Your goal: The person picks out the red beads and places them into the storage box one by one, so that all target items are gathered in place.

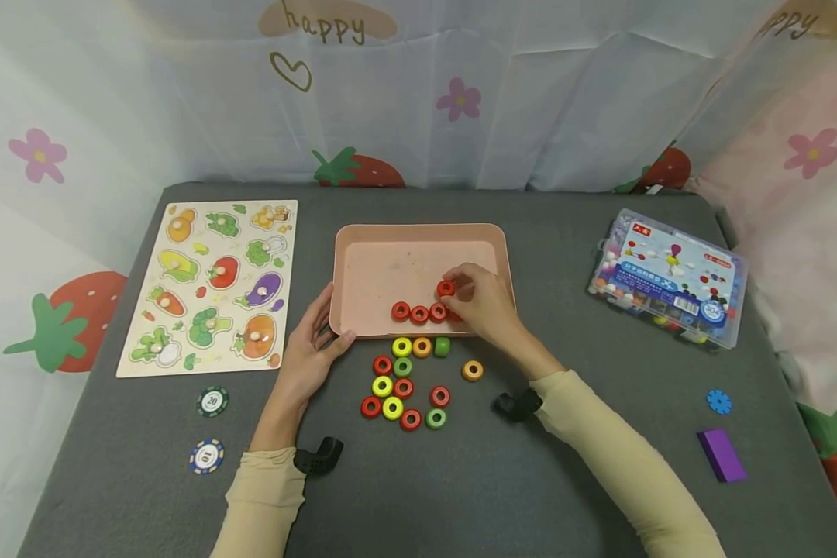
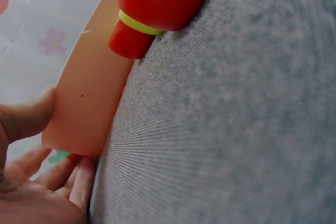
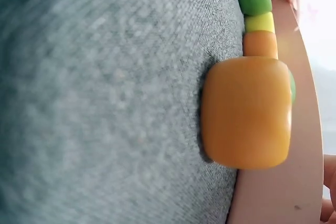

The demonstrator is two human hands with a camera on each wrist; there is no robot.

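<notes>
A grey, fabric-covered surface (image 1: 460,496) carries a pale rectangular board (image 1: 226,302) with vegetable pictures at left. A shallow pink rectangular tray (image 1: 390,267) lies centrally; red, yellow, green and orange ring-shaped beads (image 1: 410,387) are scattered before its near edge. Below the board lie a round green-and-white chip (image 1: 212,401) and a round blue-and-white chip (image 1: 206,456). At right are a clear plastic box (image 1: 669,279), a blue notched disc (image 1: 719,401) and a purple rectangular block (image 1: 722,456).
</notes>
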